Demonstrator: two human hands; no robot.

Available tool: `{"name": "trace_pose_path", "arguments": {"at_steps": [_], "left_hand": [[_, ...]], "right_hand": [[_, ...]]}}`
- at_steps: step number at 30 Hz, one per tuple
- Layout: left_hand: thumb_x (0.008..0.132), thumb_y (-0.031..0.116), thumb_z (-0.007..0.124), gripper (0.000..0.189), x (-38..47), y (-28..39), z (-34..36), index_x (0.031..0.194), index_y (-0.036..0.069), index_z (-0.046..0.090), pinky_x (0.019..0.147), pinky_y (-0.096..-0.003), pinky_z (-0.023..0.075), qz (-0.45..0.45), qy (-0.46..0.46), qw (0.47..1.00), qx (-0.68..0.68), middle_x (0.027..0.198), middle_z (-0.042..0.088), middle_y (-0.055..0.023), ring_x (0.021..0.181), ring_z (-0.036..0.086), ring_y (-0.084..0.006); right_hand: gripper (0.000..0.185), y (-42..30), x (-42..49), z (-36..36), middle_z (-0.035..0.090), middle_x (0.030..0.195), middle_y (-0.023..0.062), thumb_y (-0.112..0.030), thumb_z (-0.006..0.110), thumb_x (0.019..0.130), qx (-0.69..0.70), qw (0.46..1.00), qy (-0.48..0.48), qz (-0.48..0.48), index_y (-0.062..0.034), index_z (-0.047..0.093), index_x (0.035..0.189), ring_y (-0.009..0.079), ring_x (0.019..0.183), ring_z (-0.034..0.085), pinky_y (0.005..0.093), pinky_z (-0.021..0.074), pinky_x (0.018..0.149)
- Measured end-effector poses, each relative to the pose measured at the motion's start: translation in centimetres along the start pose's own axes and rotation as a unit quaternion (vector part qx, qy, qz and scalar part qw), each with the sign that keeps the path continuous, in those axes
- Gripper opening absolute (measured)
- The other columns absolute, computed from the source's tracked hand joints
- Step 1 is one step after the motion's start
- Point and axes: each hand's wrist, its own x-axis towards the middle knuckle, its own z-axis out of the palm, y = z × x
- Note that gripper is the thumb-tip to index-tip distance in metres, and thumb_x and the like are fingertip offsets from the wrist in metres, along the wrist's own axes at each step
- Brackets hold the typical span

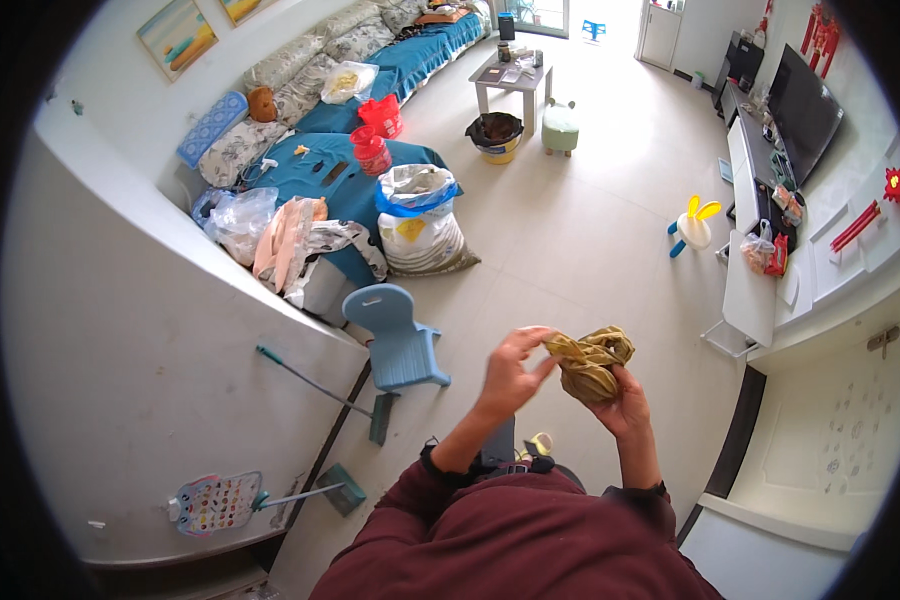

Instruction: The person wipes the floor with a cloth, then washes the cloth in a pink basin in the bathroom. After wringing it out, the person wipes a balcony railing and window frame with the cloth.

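A crumpled, twisted piece of olive-brown cloth (pixel 586 367) is held up in front of my body, above the tiled floor. My left hand (pixel 516 375) pinches its upper left end between thumb and fingers. From below and the right, my right hand (pixel 624 405) grips the bunched part, with some of its fingers hidden behind the folds. One end of the cloth forms a small loop or roll at the upper right. What kind of cloth article it is, I cannot tell.
A blue plastic chair (pixel 397 345) stands left, near a broom (pixel 380 420) and a dustpan (pixel 340 489). Beyond are a large woven sack (pixel 424 240), a covered sofa (pixel 307 157), a lined bucket (pixel 497 150) and a low table (pixel 529 81). A rabbit-eared stool (pixel 693 231) stands right.
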Motion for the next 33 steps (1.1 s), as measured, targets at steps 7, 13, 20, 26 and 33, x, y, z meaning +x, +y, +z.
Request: {"name": "trace_pose_path", "arguments": {"at_steps": [7, 13, 20, 26, 33], "left_hand": [[0.098, 0.021, 0.051, 0.029, 12.7, -3.4, 3.4, 0.118, 0.001, 0.058, 0.078, -0.0277, 0.0510, -0.141, -0.199, 0.795, -0.555, 0.101, 0.061, -0.0068, 0.091, 0.059, -0.0127], [0.100, 0.019, 0.047, 0.027, 26.3, -6.2, 7.8, 0.115, -0.001, 0.059, 0.083, -0.0276, 0.0518, -0.182, -0.331, 0.792, -0.480, 0.097, 0.064, -0.0071, 0.089, 0.062, -0.0122], [0.097, 0.017, 0.053, 0.026, 41.5, -9.3, 8.9, 0.114, -0.001, 0.061, 0.083, -0.0285, 0.0512, -0.116, -0.374, 0.894, -0.216, 0.100, 0.067, -0.0068, 0.092, 0.063, -0.0135], [0.095, 0.022, 0.056, 0.029, 50.1, -14.0, 5.5, 0.113, 0.000, 0.063, 0.080, -0.0275, 0.0503, -0.195, -0.269, 0.935, -0.122, 0.097, 0.068, -0.0072, 0.088, 0.063, -0.0138], [0.096, 0.025, 0.055, 0.028, 58.5, -18.8, 3.5, 0.111, 0.002, 0.063, 0.080, -0.0264, 0.0509, -0.320, -0.066, 0.932, -0.158, 0.096, 0.068, -0.0064, 0.089, 0.064, -0.0121]], "right_hand": [[0.042, -6.3, 11.2, 1.1, 0.055, 0.126, 0.0159, -0.024, 0.044, 0.095, 0.092, 0.986, -0.131, 0.046, -0.0008, 0.045, 0.129, 0.0302, 0.116, 0.054, 0.0480, 0.0410, 0.103], [0.041, -15.2, 19.8, 2.8, 0.057, 0.118, 0.0150, -0.025, 0.035, 0.096, 0.061, 0.991, -0.115, 0.000, 0.0002, 0.048, 0.126, 0.0282, 0.109, 0.057, 0.0468, 0.0444, 0.099], [0.053, -25.9, 27.1, 4.7, 0.047, 0.138, 0.0170, -0.033, 0.040, 0.092, -0.010, 0.996, -0.006, -0.094, -0.0055, 0.041, 0.138, 0.0364, 0.122, 0.049, 0.0569, 0.0391, 0.101], [0.053, -33.9, 35.0, 2.5, 0.047, 0.139, 0.0138, -0.032, 0.047, 0.089, 0.078, 0.989, 0.073, -0.106, -0.0097, 0.044, 0.137, 0.0338, 0.126, 0.046, 0.0552, 0.0407, 0.098], [0.054, -44.7, 48.9, 1.8, 0.045, 0.139, 0.0185, -0.025, 0.049, 0.085, 0.085, 0.995, -0.002, -0.057, -0.0048, 0.043, 0.136, 0.0376, 0.129, 0.043, 0.0606, 0.0311, 0.107]]}}
